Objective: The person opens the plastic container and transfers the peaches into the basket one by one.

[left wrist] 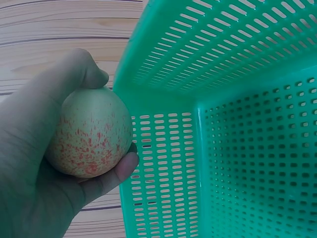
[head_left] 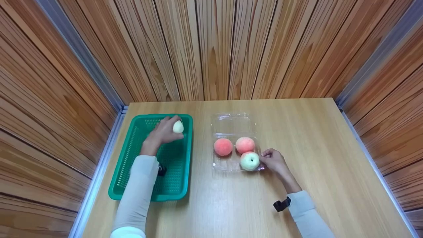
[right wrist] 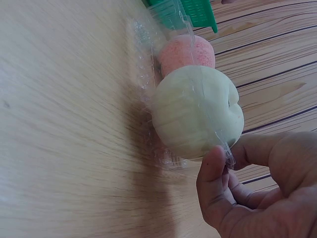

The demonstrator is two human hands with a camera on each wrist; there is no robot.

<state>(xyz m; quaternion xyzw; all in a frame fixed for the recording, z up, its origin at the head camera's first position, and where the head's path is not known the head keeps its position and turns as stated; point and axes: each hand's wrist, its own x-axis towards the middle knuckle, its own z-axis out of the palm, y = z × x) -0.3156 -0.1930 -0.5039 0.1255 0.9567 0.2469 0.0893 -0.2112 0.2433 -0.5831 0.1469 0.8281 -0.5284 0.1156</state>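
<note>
Fingers and thumb of your left hand [head_left: 164, 131] were curled around a pale, red-flecked peach [head_left: 178, 127] over the far end of the green basket [head_left: 189, 158], with the forearm [head_left: 138, 185] extended forward across it. Your right hand [head_left: 274, 161], angled inward from the near right, pinched the rim of the open, clear container [head_left: 229, 163] beside another pale peach [head_left: 250, 161]; two pink peaches [head_left: 223, 147] also lay inside the container.
</note>
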